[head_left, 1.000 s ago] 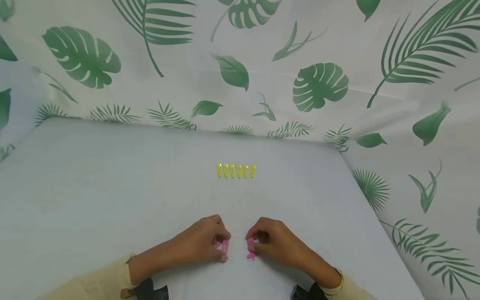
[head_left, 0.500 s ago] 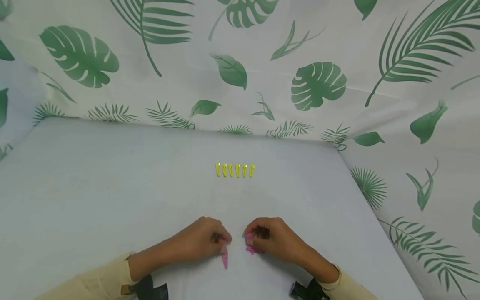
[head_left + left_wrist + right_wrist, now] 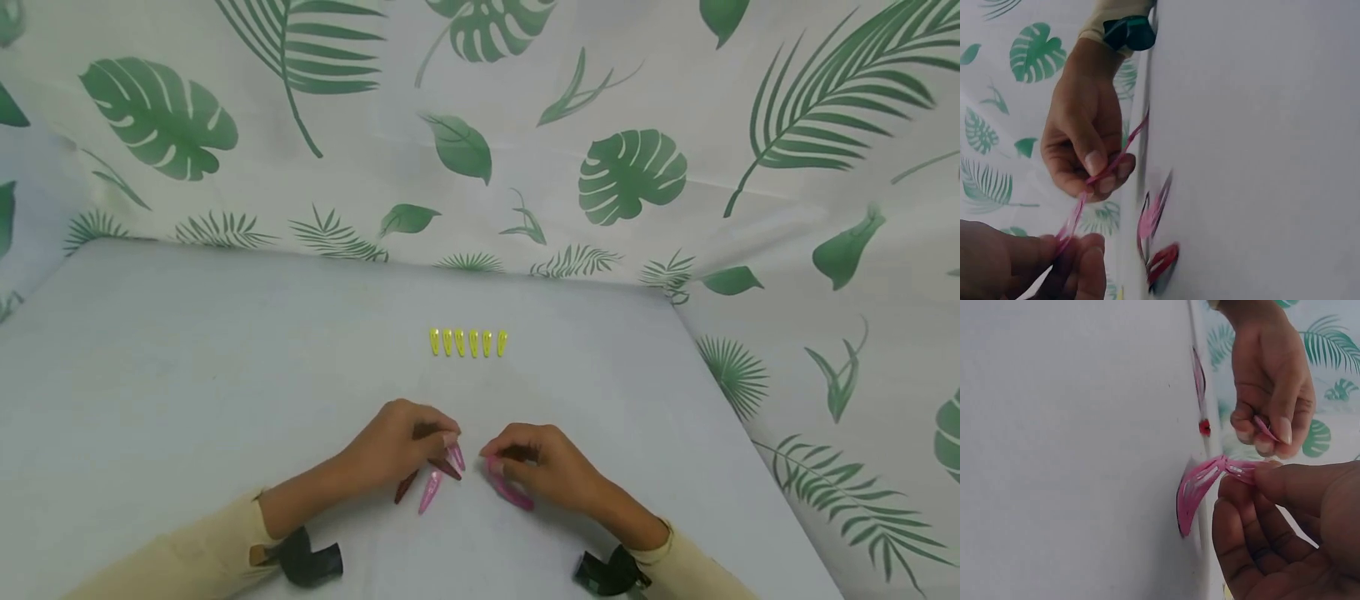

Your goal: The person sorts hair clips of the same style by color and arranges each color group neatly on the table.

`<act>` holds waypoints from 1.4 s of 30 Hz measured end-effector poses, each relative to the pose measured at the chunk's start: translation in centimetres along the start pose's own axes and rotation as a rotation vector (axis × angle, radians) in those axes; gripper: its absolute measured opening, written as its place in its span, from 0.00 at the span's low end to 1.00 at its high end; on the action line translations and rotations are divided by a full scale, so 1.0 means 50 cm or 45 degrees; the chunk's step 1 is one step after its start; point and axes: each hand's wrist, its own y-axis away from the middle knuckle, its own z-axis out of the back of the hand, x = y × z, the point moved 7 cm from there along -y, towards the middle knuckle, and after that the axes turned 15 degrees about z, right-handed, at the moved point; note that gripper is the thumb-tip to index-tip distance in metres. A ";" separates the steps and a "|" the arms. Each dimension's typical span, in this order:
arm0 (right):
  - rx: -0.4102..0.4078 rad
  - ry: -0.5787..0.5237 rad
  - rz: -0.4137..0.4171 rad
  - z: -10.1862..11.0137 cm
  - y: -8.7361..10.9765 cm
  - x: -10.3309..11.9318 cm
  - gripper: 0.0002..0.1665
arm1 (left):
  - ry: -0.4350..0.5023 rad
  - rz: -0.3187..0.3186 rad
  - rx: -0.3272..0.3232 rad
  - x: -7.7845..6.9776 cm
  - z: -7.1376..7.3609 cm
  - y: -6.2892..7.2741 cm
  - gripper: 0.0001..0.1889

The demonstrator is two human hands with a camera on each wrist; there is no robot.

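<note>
In the head view my left hand point(image 3: 411, 446) pinches a pink snap hair clip point(image 3: 456, 456) between thumb and fingers. Below that hand are a dark red clip point(image 3: 447, 468), another partly hidden dark red clip point(image 3: 405, 487) and a pink clip point(image 3: 430, 492). My right hand point(image 3: 551, 467) grips a pink hair clip point(image 3: 513, 493), which slopes down toward the tabletop. The right wrist view shows this clip point(image 3: 1196, 490) meeting a second pink clip point(image 3: 1238, 470) end to end at the fingertips. In the left wrist view a red clip point(image 3: 1163, 261) lies near a blurred pink clip point(image 3: 1150, 219).
Several yellow hair clips point(image 3: 473, 342) lie in a straight row farther back on the white table point(image 3: 225, 358). A leaf-printed curtain point(image 3: 525, 158) hangs behind and along the right edge. Black cameras point(image 3: 311, 562) are strapped at both wrists.
My left hand has moved up and away, showing dark red clips and a pink one beneath it. In my right hand the pink clips, bunched before, now extend down to the right.
</note>
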 end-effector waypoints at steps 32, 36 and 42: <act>-0.221 0.023 -0.103 0.059 -0.152 -0.086 0.08 | 0.369 0.299 -0.202 0.060 0.089 -0.113 0.11; -0.214 0.030 -0.130 0.057 -0.167 -0.101 0.07 | 0.290 0.289 -0.253 0.057 0.095 -0.124 0.09; -0.172 0.042 -0.106 0.047 -0.194 -0.114 0.06 | 0.143 0.237 -0.318 0.048 0.104 -0.135 0.06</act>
